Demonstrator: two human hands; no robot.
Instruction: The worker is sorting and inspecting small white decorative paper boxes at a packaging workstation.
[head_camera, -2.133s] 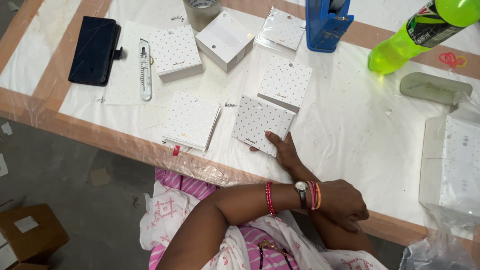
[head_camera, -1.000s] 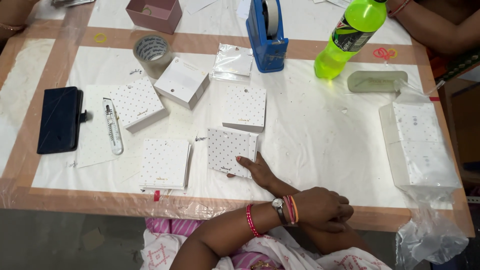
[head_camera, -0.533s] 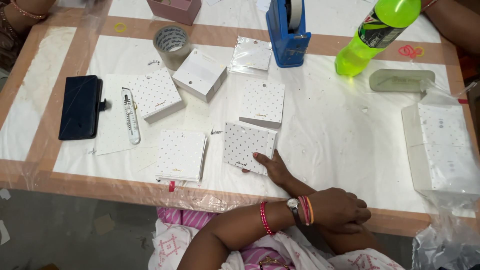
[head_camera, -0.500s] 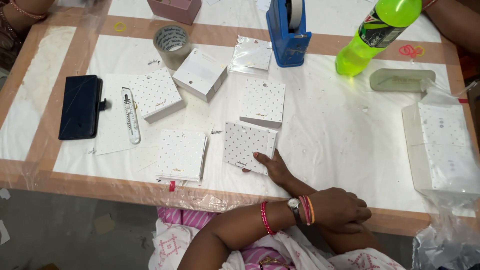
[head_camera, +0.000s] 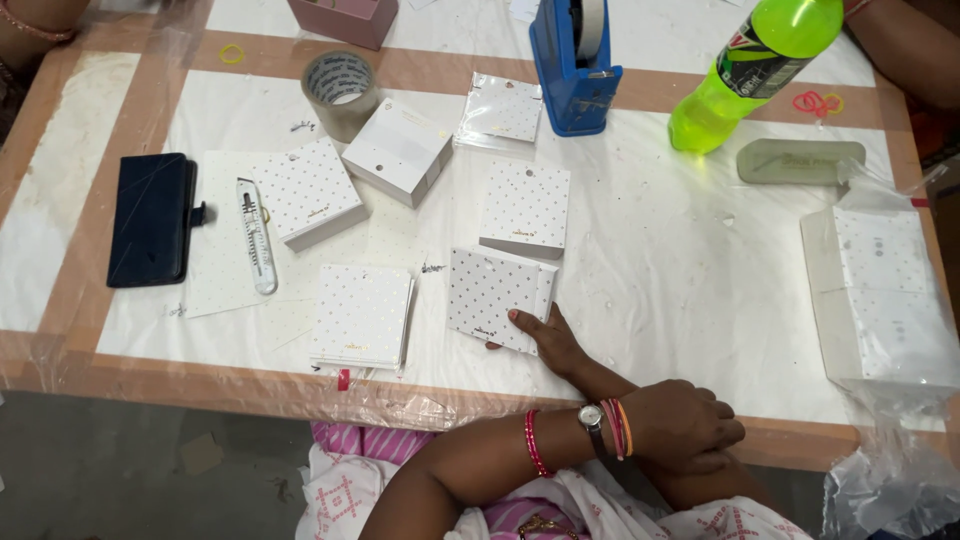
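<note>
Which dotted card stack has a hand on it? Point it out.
The front-centre card stack: the right hand rests fingers on its near corner. The other stacks lie untouched.

So the stack of dotted cards (head_camera: 495, 297) sits just below the middle of the frame, lying flat on the tabletop (head_camera: 680, 280). It's a small square pile of white cards with tiny dots all over, turned a bit so its edges run slightly crooked to the tabletop's edge. The layers show along its right side. Its lower right corner is touched by fingers (head_camera: 527, 321), so that corner is partly covered.
</note>
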